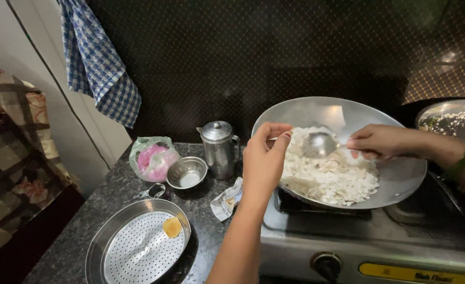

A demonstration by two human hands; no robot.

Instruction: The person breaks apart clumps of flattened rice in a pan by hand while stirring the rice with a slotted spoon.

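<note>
A wide steel wok (400,179) sits on a gas stove (369,236), holding a heap of white flaked food (329,173). My left hand (264,160) grips the wok's near left rim with fingers and thumb. My right hand (382,142) holds the handle of a steel ladle (319,143), whose bowl rests over the white food in the middle of the wok. A green bangle is on my right wrist.
On the dark stone counter stand a lidded steel jug (219,147), a small steel bowl (186,172), a pink-filled plastic bag (152,158), a torn packet (226,200) and a perforated steel plate (138,247) with a yellow piece. A checked cloth (95,63) hangs at left. Another steel plate (450,118) is at far right.
</note>
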